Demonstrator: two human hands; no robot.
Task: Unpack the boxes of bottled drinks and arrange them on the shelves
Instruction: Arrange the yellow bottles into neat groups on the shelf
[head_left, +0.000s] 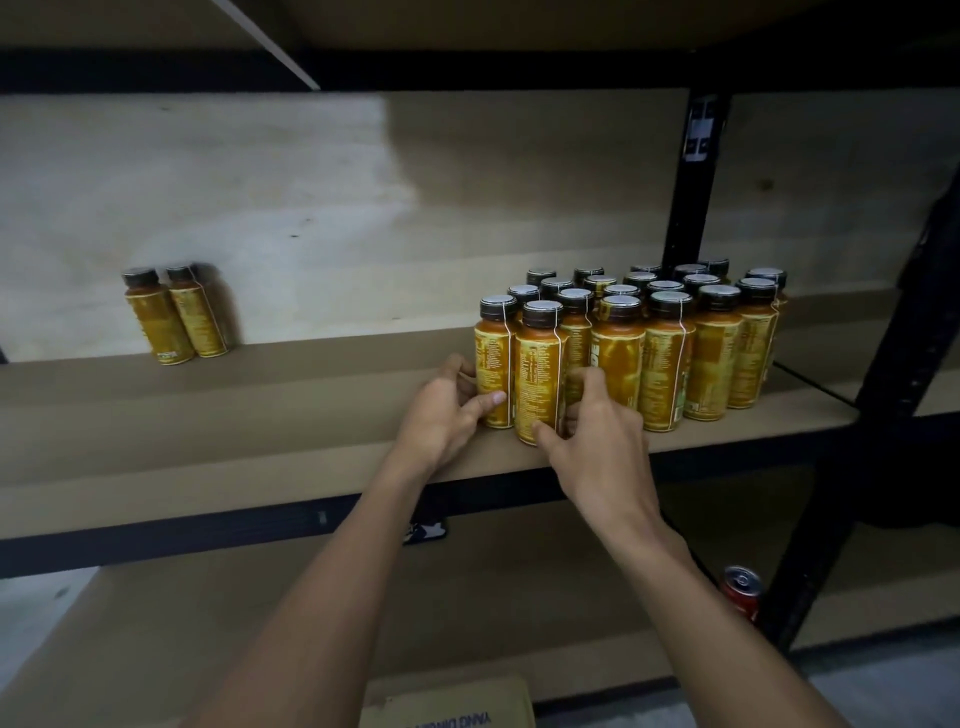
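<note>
— Where do the drinks stand?

— Most are upright in a tight cluster (675, 332) at the right end of the shelf (208, 447). They have dark caps and yellow labels, and the front row is close to the shelf's front edge. A pair of bottles (174, 317) stands well apart at the back left, against the rear panel.

— And the hands?

— Both are at the cluster's left front corner. The left grip (447, 410) is curled round the corner bottle (492, 364), with the thumb across its label and the fingers behind its left side. The right grip (597, 441) clasps the foremost bottle (537, 369), thumb at its base and fingers wrapped round its right side. The two bottles are upright and touch each other. I cannot tell whether their bases are on the shelf.

— Anything else?

— A red can (742, 592) stands at the right end of the lower shelf (467, 597). Below that shelf's front edge, the top of a cardboard box (447, 706) shows, with print on it.
</note>
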